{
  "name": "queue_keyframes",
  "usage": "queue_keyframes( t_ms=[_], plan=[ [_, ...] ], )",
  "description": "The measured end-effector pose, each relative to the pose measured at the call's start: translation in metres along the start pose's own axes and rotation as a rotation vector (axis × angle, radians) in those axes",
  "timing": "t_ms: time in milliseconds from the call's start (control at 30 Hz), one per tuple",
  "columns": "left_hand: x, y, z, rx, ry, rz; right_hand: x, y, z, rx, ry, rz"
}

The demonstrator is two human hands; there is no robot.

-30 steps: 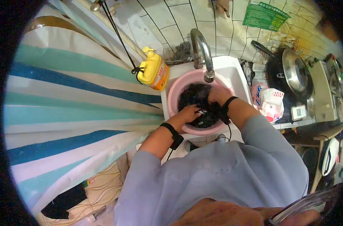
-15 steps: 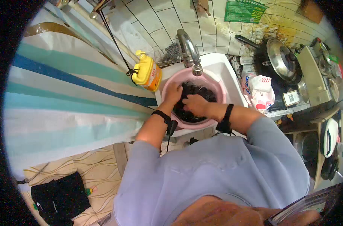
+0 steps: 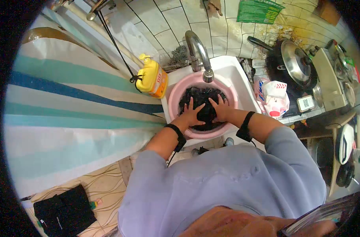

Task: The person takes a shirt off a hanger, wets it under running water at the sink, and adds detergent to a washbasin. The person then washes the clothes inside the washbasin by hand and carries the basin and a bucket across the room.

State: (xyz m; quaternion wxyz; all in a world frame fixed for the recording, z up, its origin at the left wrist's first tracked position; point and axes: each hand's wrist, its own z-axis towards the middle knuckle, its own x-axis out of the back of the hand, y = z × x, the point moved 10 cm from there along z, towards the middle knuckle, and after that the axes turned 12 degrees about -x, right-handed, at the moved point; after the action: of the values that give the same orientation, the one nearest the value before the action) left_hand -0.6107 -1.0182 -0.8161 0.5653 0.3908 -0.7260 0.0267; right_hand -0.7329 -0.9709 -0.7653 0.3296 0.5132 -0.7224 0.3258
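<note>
A pink basin (image 3: 173,103) sits in the white sink, with wet black cloth (image 3: 205,94) and some water in it. My left hand (image 3: 192,113) lies on the left part of the cloth, its fingers spread. On the right part rests my right hand (image 3: 221,110), fingers apart too, pressing flat on the cloth. Neither hand grips anything. Some fingertips are hard to make out against the dark cloth. Above the basin's far rim hangs the metal faucet (image 3: 198,51). I cannot tell whether water runs from it.
A yellow pump bottle (image 3: 153,79) stands left of the sink (image 3: 237,73), beside a striped curtain (image 3: 81,98). To the right are a white-and-red plastic bag (image 3: 276,96) and a lidded pan (image 3: 296,63). A black cloth bag (image 3: 65,211) lies on the floor at lower left.
Both hands were bunched close together on the cloth. Now they are spread flat and farther apart, the right one moved to the right and the left one nearer my body.
</note>
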Motion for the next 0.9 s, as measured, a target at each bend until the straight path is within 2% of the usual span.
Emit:
queue_keyframes(
  t_ms=[67, 133, 267, 367, 433, 467, 533, 567, 633, 667, 733, 833, 900],
  plan=[
    [-0.001, -0.007, 0.005, 0.028, 0.022, 0.009, -0.018, -0.004, 0.021, 0.023, -0.027, -0.002],
    [0.0, -0.012, 0.011, 0.014, 0.07, -0.08, -0.038, -0.006, 0.055, 0.064, 0.164, -0.066],
    [-0.009, -0.029, 0.032, 0.004, 0.097, -0.112, -0.015, -0.01, 0.044, 0.115, 0.189, 0.019],
    [-0.023, -0.047, 0.051, -0.004, 0.098, -0.103, -0.002, -0.021, 0.044, 0.165, 0.213, -0.166],
    [-0.032, -0.053, 0.068, -0.139, 0.164, -0.014, -0.004, -0.016, 0.059, 0.112, 0.107, -0.06],
    [-0.036, -0.058, 0.073, -0.14, 0.163, -0.014, -0.008, -0.014, 0.07, 0.111, 0.107, -0.06],
    [-0.043, -0.063, 0.08, -0.146, 0.184, -0.115, -0.008, -0.022, 0.09, 0.297, 0.195, 0.07],
    [-0.046, -0.067, 0.084, -0.146, 0.184, -0.115, -0.005, -0.023, 0.097, 0.297, 0.195, 0.07],
    [-0.049, -0.082, 0.089, -0.126, 0.285, -0.533, -0.008, -0.037, 0.106, 0.428, -0.084, 0.489],
    [-0.051, -0.083, 0.089, -0.123, 0.285, -0.533, -0.004, -0.042, 0.111, 0.43, -0.085, 0.489],
    [-0.045, -0.096, 0.083, 0.037, 0.322, -0.301, -0.015, -0.037, 0.127, 0.215, -0.109, -0.1],
    [-0.047, -0.102, 0.081, 0.031, 0.407, -0.207, 0.003, -0.042, 0.121, 0.22, -0.012, -0.058],
    [0.0, -0.065, 0.054, 0.02, 0.338, -0.272, 0.01, -0.048, 0.115, 0.227, -0.001, -0.054]
  ],
)
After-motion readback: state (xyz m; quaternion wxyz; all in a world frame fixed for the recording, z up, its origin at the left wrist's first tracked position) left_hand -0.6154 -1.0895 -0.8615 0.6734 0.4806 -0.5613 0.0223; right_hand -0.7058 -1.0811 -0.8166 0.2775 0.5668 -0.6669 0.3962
